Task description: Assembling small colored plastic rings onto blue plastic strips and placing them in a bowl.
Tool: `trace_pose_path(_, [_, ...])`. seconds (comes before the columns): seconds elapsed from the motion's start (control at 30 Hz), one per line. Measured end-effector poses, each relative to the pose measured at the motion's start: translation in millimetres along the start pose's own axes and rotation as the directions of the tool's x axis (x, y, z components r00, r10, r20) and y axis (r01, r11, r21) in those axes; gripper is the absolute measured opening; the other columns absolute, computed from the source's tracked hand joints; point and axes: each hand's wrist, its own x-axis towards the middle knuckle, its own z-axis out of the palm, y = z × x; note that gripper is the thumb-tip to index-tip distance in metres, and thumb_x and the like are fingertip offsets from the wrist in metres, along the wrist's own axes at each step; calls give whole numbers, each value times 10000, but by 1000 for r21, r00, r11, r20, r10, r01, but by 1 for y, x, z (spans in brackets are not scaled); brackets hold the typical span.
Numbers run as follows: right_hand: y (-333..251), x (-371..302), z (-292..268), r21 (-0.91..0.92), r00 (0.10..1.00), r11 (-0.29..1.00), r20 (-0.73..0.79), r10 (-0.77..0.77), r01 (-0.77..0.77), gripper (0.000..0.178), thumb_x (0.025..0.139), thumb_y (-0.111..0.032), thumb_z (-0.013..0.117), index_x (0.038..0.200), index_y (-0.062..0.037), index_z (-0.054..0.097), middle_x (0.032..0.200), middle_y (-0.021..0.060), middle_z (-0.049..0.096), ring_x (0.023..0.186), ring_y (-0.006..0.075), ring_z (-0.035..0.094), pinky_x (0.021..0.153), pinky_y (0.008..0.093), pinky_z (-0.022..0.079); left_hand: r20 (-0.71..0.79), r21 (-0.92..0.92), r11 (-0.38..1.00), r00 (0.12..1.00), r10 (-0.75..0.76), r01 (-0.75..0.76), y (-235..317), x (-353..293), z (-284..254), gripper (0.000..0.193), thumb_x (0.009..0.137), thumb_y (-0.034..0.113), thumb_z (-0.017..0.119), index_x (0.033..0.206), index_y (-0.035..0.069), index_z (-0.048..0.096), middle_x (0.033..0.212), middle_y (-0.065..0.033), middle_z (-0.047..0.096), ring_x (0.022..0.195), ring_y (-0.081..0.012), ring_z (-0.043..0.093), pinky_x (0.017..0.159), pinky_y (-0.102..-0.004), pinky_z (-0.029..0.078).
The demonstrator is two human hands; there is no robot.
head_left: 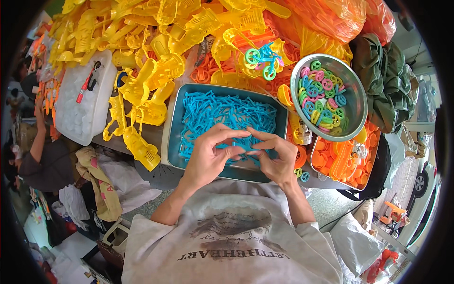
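White printed T-shirt (236,232) lay nearest. Left hand (208,156) and right hand (279,158) met at curled fingertips above a tray (166,142) of thin blue plastic parts (203,106); could not tell whether they pinched one. Grey tabletop (163,176) also bore yellow moulded pieces (163,68) and a steel bowl (357,109) of coloured toy wheels (326,84). Room: speckled floor (326,208), co-worker (45,165) at left, parked car (420,183) at right

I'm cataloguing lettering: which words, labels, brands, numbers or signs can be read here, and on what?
White shirt: a line of dark capital letters, large enough to read; wording withheld.
Same shirt: smaller script, too small to read surely.
Tan cloth: pinkish marks, too blurred to read.
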Motion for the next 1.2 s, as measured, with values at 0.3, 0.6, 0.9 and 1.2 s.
trace_pose_path(0.3, [-5, 3, -1, -132, 995, 987, 43, -86, 91, 274, 645, 107, 678, 860, -55, 627, 1055, 110, 677, 874, 260, 687, 687, 314, 579, 237, 756, 467, 856, 459, -460, -1, -8, -6, 466, 722, -81, 609, 1171, 45, 613, 939, -75, 602, 768, -201, 644, 593, -299, 541])
trace_pose_path(0.6, [-16, 14, -4, -188, 992, 974, 41, -118, 124, 264, 626, 94, 744, 816, -46, 623, 1044, 135, 657, 909, 252, 666, 699, 306, 561, 254, 803, 383, 843, 473, -457, -1, -7, -5, 453, 699, -81, 614, 1139, 29, 625, 830, -56, 542, 735, -188, 607, 583, -292, 524])
trace_pose_path(0.9, [-12, 12, -7, -198, 990, 972, 89, -108, 124, 281, 601, 153, 649, 790, -51, 615, 1037, 111, 678, 815, 227, 679, 604, 294, 555, 193, 732, 487, 830, 523, -477, -13, -2, -5, 424, 671, -124, 610, 1067, 24, 645, 797, -63, 545, 733, -208, 602, 576, -316, 509])
trace_pose_path(1.2, [-6, 12, -2, -153, 988, 978, 90, -129, 142, 260, 609, 156, 621, 765, -51, 606, 1026, 95, 682, 798, 213, 690, 578, 285, 573, 169, 740, 476, 817, 552, -475, -17, -1, -4, 347, 648, -121, 601, 968, 11, 628, 766, -72, 519, 709, -234, 572, 567, -344, 482])
